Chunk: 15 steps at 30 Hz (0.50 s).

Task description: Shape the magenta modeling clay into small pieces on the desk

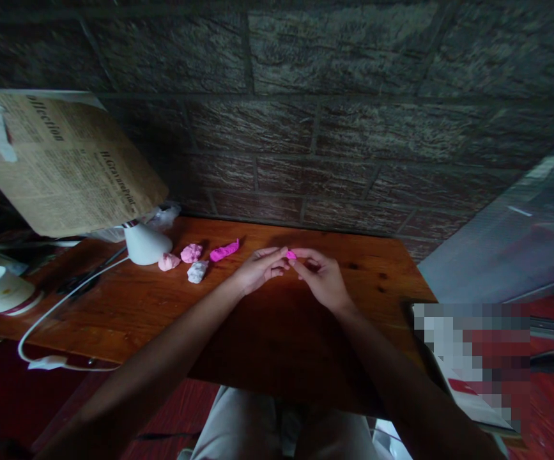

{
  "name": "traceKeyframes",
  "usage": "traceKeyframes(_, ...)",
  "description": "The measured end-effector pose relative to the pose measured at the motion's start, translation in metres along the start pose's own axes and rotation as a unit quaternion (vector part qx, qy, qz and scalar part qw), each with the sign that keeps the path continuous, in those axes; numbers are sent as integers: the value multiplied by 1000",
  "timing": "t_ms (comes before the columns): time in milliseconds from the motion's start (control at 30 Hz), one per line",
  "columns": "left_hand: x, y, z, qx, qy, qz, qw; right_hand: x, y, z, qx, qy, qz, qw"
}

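Between my fingertips, above the middle of the wooden table (252, 326), is a small bright pink piece of modelling clay (291, 254). My left hand (264, 268) pinches it from the left, its fingers closed. From the other side my right hand (322, 275) grips it between thumb and index finger. To the left of my hands lies a longer magenta clay piece (224, 250). Beside that sit a pink clay lump (191, 253), a paler pink lump (169, 261) and a white lump (197, 271).
A lamp with a newsprint shade (75, 166) and white base (148, 246) stands at the left, its white cord (66, 300) hanging over the front edge. Further left are dark scissors (82, 278) and a white cup (1, 291). A brick wall (286, 121) rises behind the table.
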<state>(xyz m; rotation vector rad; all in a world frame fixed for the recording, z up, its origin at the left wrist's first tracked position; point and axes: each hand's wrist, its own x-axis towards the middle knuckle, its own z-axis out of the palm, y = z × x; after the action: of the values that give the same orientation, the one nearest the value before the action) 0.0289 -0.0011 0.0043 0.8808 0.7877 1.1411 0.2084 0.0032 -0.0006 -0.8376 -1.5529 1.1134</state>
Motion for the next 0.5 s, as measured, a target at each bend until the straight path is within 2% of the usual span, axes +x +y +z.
traceKeyframes(133, 0, 0, 0, 51, 7, 16, 999, -1, 3, 0, -46, -1, -16, 999)
traceKeyframes(300, -1, -1, 5, 151, 18, 88, 984, -1, 6, -1, -73, 4, -31, 997)
traceKeyframes(433, -1, -4, 7, 142, 64, 91, 984, 0, 6, -1, -67, 21, -26, 997)
traceKeyframes(500, -1, -5, 7, 136, 69, 87, 984, 0, 5, -1, -75, 34, -27, 996)
